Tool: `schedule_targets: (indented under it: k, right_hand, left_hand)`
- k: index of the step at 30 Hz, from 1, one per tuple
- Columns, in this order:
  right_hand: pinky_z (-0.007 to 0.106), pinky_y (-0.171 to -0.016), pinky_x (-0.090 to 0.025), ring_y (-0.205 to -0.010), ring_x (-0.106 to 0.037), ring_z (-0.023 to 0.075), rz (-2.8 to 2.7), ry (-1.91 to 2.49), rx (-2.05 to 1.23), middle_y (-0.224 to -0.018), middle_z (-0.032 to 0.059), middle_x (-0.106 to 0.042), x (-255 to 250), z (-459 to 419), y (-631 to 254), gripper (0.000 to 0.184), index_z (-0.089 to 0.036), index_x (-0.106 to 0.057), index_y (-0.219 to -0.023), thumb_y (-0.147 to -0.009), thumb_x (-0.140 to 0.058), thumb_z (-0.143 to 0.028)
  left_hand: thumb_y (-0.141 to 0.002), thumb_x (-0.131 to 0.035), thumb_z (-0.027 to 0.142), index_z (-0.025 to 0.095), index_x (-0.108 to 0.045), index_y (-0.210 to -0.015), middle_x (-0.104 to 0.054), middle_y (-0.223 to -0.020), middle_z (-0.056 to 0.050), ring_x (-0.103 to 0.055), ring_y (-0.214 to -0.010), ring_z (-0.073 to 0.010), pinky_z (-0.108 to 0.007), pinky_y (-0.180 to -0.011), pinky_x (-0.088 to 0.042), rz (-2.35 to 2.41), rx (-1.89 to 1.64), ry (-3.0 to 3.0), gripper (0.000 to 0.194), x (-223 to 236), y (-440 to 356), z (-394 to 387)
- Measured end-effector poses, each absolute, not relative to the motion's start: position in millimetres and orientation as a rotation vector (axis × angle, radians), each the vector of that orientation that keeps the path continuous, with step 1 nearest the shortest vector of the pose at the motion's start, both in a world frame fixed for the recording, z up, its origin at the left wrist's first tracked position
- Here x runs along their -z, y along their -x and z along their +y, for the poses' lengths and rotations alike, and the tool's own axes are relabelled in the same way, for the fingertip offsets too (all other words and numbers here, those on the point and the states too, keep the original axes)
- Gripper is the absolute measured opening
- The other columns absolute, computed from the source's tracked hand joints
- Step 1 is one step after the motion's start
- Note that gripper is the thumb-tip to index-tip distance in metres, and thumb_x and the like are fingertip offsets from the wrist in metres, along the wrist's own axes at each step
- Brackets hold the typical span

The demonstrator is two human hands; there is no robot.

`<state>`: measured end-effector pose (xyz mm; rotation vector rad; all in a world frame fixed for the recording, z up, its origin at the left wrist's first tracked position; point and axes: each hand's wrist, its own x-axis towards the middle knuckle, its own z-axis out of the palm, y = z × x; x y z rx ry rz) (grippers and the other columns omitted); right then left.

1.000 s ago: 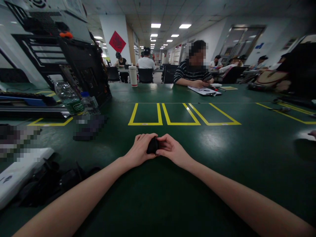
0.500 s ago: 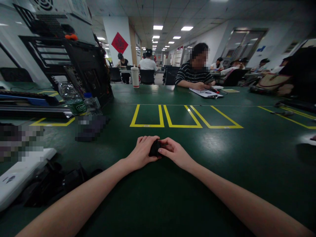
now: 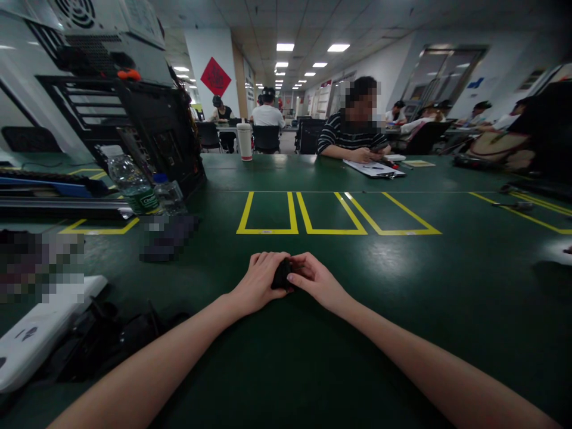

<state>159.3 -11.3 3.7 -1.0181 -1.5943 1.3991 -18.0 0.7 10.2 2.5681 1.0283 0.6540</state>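
Note:
Between my hands, at the middle of the green table (image 3: 286, 357), is a small black object (image 3: 281, 275) whose kind I cannot make out. My left hand (image 3: 259, 279) wraps round it from the left, thumb below and fingers over the top. From the right, my right hand (image 3: 316, 279) pinches its near side with thumb and fingers. Much of the object is covered by my fingers. Beyond my hands, yellow tape outlines (image 3: 267, 232) mark the tabletop.
At left stand an open computer case (image 3: 156, 134), a plastic bottle (image 3: 129, 182) and a smaller blue-capped bottle (image 3: 168, 196). A white device (image 3: 42, 333) and black parts (image 3: 107, 345) lie near my left forearm. Across the table a person (image 3: 346, 134) sits by a clipboard (image 3: 374, 168); a white cup (image 3: 244, 142) stands there too.
The view has tilted slightly, so the table and my hands sit a little lower in the picture. Both hands keep their hold on the black object, with fingers shifted only slightly.

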Motion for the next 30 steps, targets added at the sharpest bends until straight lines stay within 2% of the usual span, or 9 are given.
schedule_targets:
  k: [6, 9, 14, 19, 26, 30]
  right_hand:
    - [0.036, -0.083, -0.047, -0.095, -0.055, 0.0170, -1.624, 0.936, -1.419, -0.099, 0.0011, -0.054, 0.1, -11.8, -160.2, 0.026, -0.020, -0.047, -0.094, -0.071, -0.059, -0.020]
    - [0.036, -0.085, -0.046, -0.097, -0.055, 0.0172, -1.623, 0.913, -1.415, -0.100, 0.0006, -0.053, 1.6, -13.1, -160.8, 0.029, -0.022, -0.046, -0.095, -0.070, -0.061, -0.019]
    - [0.036, -0.077, -0.050, -0.091, -0.057, 0.0176, -1.595, 0.924, -1.435, -0.096, 0.0013, -0.054, 2.9, -12.3, -160.6, 0.020, -0.022, -0.047, -0.094, -0.076, -0.054, -0.027]
    - [0.038, -0.082, -0.047, -0.097, -0.054, 0.0187, -1.636, 1.017, -1.371, -0.102, 0.0030, -0.053, 2.0, -10.0, -160.9, 0.029, -0.022, -0.046, -0.101, -0.075, -0.056, -0.026]
    - [0.036, -0.085, -0.046, -0.096, -0.055, 0.0166, -1.662, 0.908, -1.391, -0.100, -0.0005, -0.053, 2.8, -10.3, -162.2, 0.028, -0.023, -0.047, -0.095, -0.070, -0.061, -0.020]
    - [0.035, -0.078, -0.050, -0.092, -0.056, 0.0164, -1.631, 0.906, -1.421, -0.097, 0.0005, -0.054, 3.6, -10.2, -161.4, 0.018, -0.022, -0.048, -0.094, -0.077, -0.054, -0.026]
  left_hand:
    - [-0.067, -0.065, 0.023, 0.024, -0.031, -0.116, -0.047, -0.110, -0.005, -0.044, -0.100, -0.0229, -0.039, -0.088, -0.029, 1.080, -0.733, -2.573, 0.060, 3.5, 16.1, 6.3]
    - [-0.068, -0.064, 0.021, 0.023, -0.031, -0.117, -0.047, -0.111, -0.005, -0.043, -0.101, -0.0223, -0.039, -0.088, -0.029, 1.059, -0.723, -2.573, 0.059, 3.3, 16.4, 6.2]
    - [-0.071, -0.062, 0.028, 0.023, -0.030, -0.118, -0.047, -0.112, -0.006, -0.044, -0.101, -0.0227, -0.040, -0.088, -0.030, 1.044, -0.685, -2.564, 0.057, -5.6, 17.3, 3.1]
    - [-0.073, -0.059, 0.026, 0.024, -0.030, -0.118, -0.047, -0.112, -0.006, -0.044, -0.102, -0.0228, -0.040, -0.089, -0.030, 1.031, -0.647, -2.560, 0.054, -13.2, 17.6, 0.2]
    - [-0.073, -0.060, 0.024, 0.022, -0.031, -0.118, -0.046, -0.113, -0.006, -0.044, -0.102, -0.0223, -0.040, -0.088, -0.030, 1.043, -0.647, -2.573, 0.054, -11.9, 18.8, 0.1]
    - [-0.072, -0.061, 0.027, 0.023, -0.030, -0.118, -0.046, -0.112, -0.006, -0.044, -0.102, -0.0224, -0.040, -0.089, -0.030, 1.040, -0.665, -2.574, 0.055, -7.3, 17.9, 1.7]
